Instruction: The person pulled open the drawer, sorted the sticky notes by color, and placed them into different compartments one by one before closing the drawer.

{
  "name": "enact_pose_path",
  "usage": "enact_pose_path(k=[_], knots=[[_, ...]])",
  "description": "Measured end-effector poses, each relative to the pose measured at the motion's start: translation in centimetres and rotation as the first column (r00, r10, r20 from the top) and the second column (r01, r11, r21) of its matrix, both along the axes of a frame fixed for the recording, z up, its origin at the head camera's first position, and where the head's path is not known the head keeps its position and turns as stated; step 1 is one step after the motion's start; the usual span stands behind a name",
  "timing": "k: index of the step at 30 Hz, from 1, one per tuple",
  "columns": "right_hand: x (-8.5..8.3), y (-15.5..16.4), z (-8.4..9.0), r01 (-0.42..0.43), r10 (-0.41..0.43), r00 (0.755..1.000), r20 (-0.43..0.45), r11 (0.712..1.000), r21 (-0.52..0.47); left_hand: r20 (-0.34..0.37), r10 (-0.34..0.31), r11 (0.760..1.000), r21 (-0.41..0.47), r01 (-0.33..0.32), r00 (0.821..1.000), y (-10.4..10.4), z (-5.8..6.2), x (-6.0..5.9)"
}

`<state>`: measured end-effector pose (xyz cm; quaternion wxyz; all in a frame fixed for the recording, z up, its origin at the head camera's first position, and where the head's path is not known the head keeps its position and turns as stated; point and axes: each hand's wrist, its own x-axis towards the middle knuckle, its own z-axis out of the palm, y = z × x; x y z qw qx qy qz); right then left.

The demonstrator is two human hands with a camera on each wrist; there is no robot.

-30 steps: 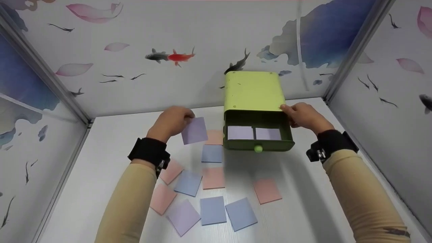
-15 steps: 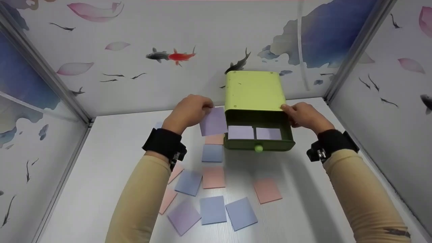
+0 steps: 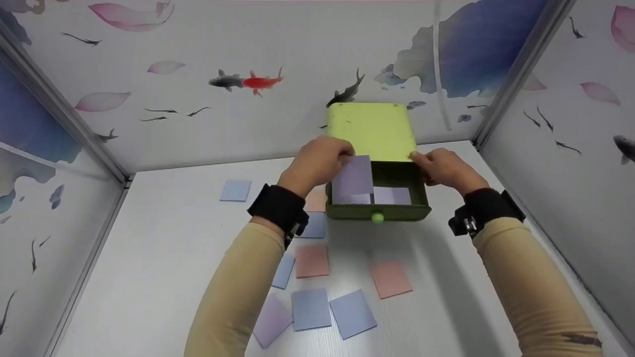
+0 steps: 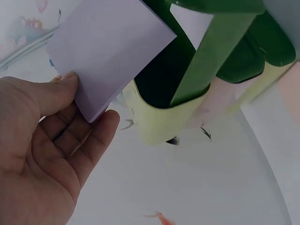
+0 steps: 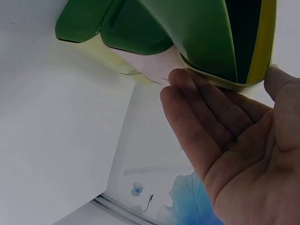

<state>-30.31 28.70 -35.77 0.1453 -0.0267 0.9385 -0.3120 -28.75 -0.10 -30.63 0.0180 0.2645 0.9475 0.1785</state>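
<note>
the lime-green box (image 3: pixel 372 131) stands with its front toward the person, and its dark green drawer (image 3: pixel 352 213) is pulled part way out, a round knob (image 3: pixel 377 217) at the middle of its front.

the left hand (image 3: pixel 320 161) is at the box's left front edge, nearly closed, pinching a purple card (image 3: pixel 353 176) between thumb and fingertips. that card hangs upright over the left half of the box's opening. two more purple cards sit inside the box, the right one (image 3: pixel 392 196) in plain sight, the left one (image 3: pixel 351 199) mostly covered by the held card; whether those two touch i can't quite tell from here.

the right hand (image 3: pixel 449 171) grips the box's right side, partly closed, with its thumb at the upper front edge and its fingers, only slightly bent, against the side.

more cards lie on the white table (image 3: pixel 163 258). well to the left of the box is a blue card (image 3: pixel 235 190); just beside the box's left side are a pink card (image 3: pixel 316 201) and another blue one, both partly hidden by the left arm. in front of the box lie two pink cards, one of them (image 3: pixel 392 279) farther right, and farther out from the box are two blue cards side by side, with a purple one to their left, partly under the left sleeve (image 3: pixel 233 287).
</note>
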Motion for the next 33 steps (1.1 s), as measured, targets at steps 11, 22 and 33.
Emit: enact_pose_path(k=[11, 22, 33], knots=[[0.0, 0.1, 0.0, 0.010, -0.010, 1.000, -0.001, 1.000, 0.014, -0.003, -0.041, 0.997, -0.062, 0.041, 0.999, 4.5, -2.4, -0.3], [0.0, 0.2, -0.1, -0.001, 0.002, 1.000, -0.018, 1.000, 0.014, 0.029, -0.029, 0.994, -0.109, 0.032, 0.999, 7.6, -3.8, 0.0], [0.0, 0.2, -0.1, 0.000, 0.001, 0.999, -0.037, 1.000, 0.030, 0.050, -0.011, 0.988, -0.154, 0.019, 0.999, 9.5, -4.8, 0.1]])
